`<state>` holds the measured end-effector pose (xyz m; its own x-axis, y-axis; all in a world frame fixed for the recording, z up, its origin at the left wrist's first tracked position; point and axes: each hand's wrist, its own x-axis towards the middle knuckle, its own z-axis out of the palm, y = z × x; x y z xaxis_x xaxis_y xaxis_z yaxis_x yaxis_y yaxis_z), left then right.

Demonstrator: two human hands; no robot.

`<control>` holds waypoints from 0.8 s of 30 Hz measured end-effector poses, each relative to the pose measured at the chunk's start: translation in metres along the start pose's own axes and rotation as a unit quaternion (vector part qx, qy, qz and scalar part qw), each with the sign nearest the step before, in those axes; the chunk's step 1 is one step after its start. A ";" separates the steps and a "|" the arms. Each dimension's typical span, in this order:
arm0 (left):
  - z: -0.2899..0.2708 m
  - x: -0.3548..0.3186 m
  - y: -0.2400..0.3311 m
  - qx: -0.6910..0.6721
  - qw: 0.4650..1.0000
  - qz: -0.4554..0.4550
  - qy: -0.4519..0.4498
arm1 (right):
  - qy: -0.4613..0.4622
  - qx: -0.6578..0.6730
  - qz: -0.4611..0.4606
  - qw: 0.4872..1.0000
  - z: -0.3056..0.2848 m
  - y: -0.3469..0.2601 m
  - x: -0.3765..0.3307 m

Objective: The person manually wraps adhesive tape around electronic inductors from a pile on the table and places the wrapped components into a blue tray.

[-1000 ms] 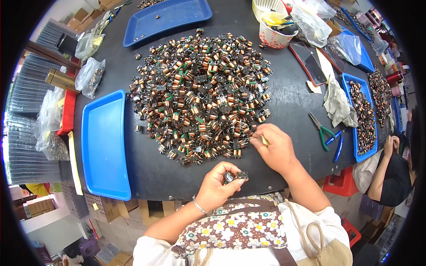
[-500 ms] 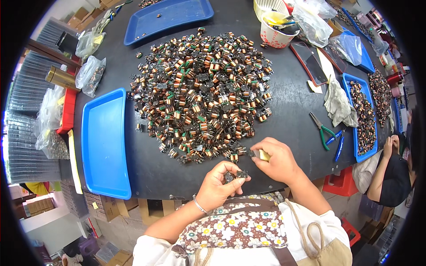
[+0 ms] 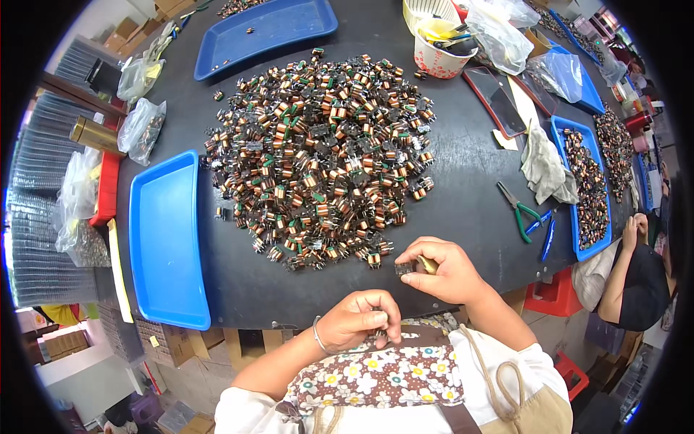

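My right hand [image 3: 450, 273] pinches a small black-bodied coil component [image 3: 405, 268] between thumb and forefinger, just in front of the heap. A yellowish object [image 3: 429, 265], its kind unclear, is tucked in the same hand. Close to the apron, my left hand [image 3: 359, 320] is curled round another dark coil component [image 3: 380, 333], mostly hidden by the fingers. Beyond both hands spreads a large heap of copper-wound coils [image 3: 318, 166] with black bases, metal pins and some green parts.
At left lies a blue tray [image 3: 168, 242]; a darker blue tray [image 3: 264, 36] sits at the back. Pliers [image 3: 517, 211], blue-handled tools [image 3: 549, 239], a grey cloth [image 3: 546, 170], a phone [image 3: 495, 101] and a coil-filled blue tray [image 3: 607, 242] are at right. A co-worker's arm [image 3: 622, 278] shows far right.
My left hand has drawn down toward the apron, its fingers curling further in. My right hand has come slightly lower and left, and a black component now shows plainly in its pinch.
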<state>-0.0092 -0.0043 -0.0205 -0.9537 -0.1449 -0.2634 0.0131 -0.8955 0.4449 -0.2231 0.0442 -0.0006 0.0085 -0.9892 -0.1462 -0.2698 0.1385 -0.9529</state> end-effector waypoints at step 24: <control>0.007 0.002 0.003 0.007 0.991 0.055 0.125 | -0.001 -0.152 -0.146 0.978 -0.004 -0.018 -0.015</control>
<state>-0.0134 -0.0041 -0.0137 -0.8425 -0.3422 -0.4161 0.1067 -0.8630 0.4938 -0.2224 0.0560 0.0195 0.1295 -0.9842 0.1204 -0.5288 -0.1712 -0.8313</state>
